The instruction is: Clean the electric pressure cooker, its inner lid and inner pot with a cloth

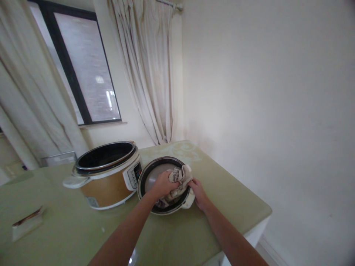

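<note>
Lid (154, 175) holds cloth (183, 178), left hand (164, 184) clenching it; right hand (198, 190) clamps lid; cooker (107, 188) beside.

A round lid (153, 176), its inside facing up, shows a grey metal plate within a dark ring, with a white handle (189, 200) jutting from its rim toward the right edge of the table (222, 195). A crumpled pale cloth (184, 176) with dark print lies bunched inside, spilling over the rim near the handle.
</note>
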`<action>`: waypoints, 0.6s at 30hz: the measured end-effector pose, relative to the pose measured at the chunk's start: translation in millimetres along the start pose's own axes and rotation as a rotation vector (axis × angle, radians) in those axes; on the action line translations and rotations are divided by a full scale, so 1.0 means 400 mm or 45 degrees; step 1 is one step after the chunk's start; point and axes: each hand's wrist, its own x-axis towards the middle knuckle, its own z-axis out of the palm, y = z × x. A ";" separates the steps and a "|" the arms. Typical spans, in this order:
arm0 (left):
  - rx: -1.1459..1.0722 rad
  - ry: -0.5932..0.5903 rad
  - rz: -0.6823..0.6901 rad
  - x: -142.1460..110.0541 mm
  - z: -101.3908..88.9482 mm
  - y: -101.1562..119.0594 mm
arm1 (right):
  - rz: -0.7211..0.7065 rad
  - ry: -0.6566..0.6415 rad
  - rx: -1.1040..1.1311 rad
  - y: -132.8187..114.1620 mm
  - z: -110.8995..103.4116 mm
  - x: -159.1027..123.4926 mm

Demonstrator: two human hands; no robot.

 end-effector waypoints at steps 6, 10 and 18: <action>0.242 -0.393 -0.024 -0.059 -0.102 -0.028 | -0.021 -0.010 -0.036 0.005 -0.008 -0.002; 0.589 -0.534 -0.046 -0.075 -0.152 -0.031 | -0.066 0.016 -0.130 0.009 -0.013 -0.005; 0.978 -0.041 -0.105 -0.063 -0.129 -0.032 | -0.077 0.035 -0.179 0.001 -0.009 -0.008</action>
